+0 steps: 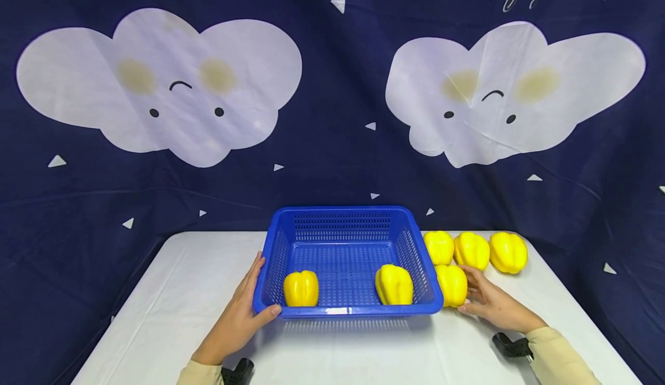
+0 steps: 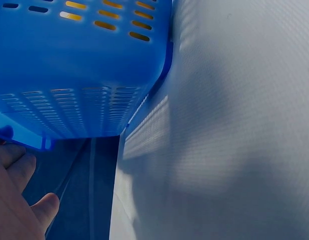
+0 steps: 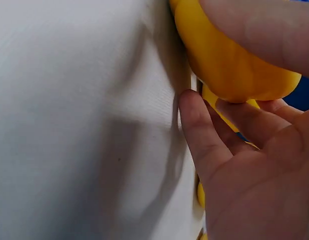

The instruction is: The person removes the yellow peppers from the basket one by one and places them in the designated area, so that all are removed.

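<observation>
A blue basket holds two yellow bell peppers, one at front left and one at front right. Against its left side rests my left hand, fingers extended along the outside and thumb on the front corner of the rim; in the left wrist view the fingers of this hand lie by the basket's rim. My right hand grips another yellow pepper just outside the basket's right wall. In the right wrist view, thumb and fingers of the hand hold that pepper from two sides.
Three more yellow peppers stand in a row at the back right of the white table. A dark blue cloth with clouds hangs behind the table. Black wrist devices show at both sleeves.
</observation>
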`<state>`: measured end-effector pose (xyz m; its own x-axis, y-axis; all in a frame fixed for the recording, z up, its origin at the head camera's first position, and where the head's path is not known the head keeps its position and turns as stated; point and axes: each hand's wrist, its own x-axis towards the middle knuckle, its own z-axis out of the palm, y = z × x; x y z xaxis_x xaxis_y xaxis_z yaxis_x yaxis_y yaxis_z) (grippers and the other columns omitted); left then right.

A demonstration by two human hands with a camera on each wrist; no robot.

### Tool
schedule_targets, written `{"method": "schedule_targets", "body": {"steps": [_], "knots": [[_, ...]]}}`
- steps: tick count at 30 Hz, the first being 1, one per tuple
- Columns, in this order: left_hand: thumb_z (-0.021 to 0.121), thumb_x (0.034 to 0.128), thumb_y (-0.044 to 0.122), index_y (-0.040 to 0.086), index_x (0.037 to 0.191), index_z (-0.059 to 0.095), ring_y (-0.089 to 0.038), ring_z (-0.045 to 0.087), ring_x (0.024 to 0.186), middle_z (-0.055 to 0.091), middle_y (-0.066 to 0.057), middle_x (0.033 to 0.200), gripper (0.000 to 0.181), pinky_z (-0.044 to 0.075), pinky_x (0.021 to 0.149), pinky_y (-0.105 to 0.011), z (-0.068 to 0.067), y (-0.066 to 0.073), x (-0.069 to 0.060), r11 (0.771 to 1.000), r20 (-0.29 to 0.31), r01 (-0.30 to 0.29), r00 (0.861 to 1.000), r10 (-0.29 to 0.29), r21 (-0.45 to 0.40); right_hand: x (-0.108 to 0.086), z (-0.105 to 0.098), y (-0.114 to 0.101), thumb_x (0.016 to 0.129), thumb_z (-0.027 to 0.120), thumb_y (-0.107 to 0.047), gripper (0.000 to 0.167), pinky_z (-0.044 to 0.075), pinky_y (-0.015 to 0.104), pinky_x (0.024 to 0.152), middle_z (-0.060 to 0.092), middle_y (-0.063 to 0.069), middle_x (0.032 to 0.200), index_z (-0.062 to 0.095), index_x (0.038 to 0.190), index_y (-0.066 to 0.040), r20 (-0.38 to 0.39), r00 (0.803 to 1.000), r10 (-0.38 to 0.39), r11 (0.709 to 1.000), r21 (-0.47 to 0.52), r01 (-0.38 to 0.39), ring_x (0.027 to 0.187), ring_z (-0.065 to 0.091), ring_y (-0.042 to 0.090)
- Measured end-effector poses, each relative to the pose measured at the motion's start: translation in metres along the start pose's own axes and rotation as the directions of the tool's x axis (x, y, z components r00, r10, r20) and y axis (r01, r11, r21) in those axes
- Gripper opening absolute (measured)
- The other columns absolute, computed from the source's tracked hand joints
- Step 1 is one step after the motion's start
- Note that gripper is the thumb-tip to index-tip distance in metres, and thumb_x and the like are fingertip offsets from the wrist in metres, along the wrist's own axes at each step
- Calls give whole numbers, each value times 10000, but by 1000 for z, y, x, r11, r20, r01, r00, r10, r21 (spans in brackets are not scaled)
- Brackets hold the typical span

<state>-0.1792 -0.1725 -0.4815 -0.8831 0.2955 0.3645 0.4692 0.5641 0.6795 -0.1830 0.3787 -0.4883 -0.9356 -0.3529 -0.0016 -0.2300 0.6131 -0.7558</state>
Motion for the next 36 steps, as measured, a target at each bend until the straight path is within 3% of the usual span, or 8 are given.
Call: {"method": "schedule_targets", "body": {"steps": [5,8,11,16,19,22,28,36], "knots": [[721,910,275,103,1619,137,-431,178,1496,73,-85,1687,935,225,1096,-728,0,0,0,1000,3,8,1000,-8,-3,2,2,7,902,763,-256,900,481,218,976,309,315,1525,173,1532,0,15,1000,16,1000,-14,-16,1295,473,508],[720,913,285,120,1622,132,-424,176,1498,71,-74,1688,936,223,1096,-728,0,0,0,1000,3,14,1000,-14,-2,3,1,8,898,767,-285,914,463,185,957,352,312,1508,174,1541,-19,14,999,31,999,-39,-30,1285,498,487],[720,915,291,137,1625,126,-418,175,1500,72,-70,1688,938,224,1097,-726,0,-1,1,1000,2,13,1000,-13,-1,4,1,7,894,769,-305,911,484,246,967,380,297,1496,185,1543,-45,8,999,43,997,-71,-42,1269,520,471],[723,911,274,131,1624,128,-414,179,1500,72,-71,1688,940,228,1103,-717,1,-1,1,1000,0,-1,1000,1,-5,3,0,4,885,782,-276,915,506,469,986,346,310,1509,193,1538,-21,-9,1000,15,996,-85,-16,1239,532,502],[723,911,277,133,1625,128,-414,180,1500,68,-58,1688,940,228,1104,-715,1,-1,2,1000,0,1,1000,-1,-6,2,-1,2,865,801,-243,957,496,493,983,280,311,1545,178,1552,-7,-17,1000,-1,998,-66,0,1259,503,522],[723,912,285,135,1625,128,-418,182,1498,71,-64,1689,940,230,1101,-719,1,0,2,1000,2,5,1000,-5,-2,0,-4,0,834,829,-214,991,515,439,978,264,295,1561,188,1558,3,-33,999,-29,999,-36,27,1298,498,409],[724,912,283,128,1623,131,-420,181,1498,89,-117,1683,939,225,1104,-716,0,1,2,1000,4,5,1000,-5,0,-5,-12,-10,823,829,-107,894,548,291,917,409,316,1447,283,1517,31,-114,979,-167,986,-4,167,1230,454,-76],[722,914,281,127,1624,127,-420,185,1496,79,-91,1686,939,230,1106,-711,0,-1,0,1000,3,9,1000,-9,0,-6,-23,-40,825,819,-55,843,499,163,925,422,237,1416,319,1499,21,-233,956,-179,984,-17,180,1207,455,-100]]}}
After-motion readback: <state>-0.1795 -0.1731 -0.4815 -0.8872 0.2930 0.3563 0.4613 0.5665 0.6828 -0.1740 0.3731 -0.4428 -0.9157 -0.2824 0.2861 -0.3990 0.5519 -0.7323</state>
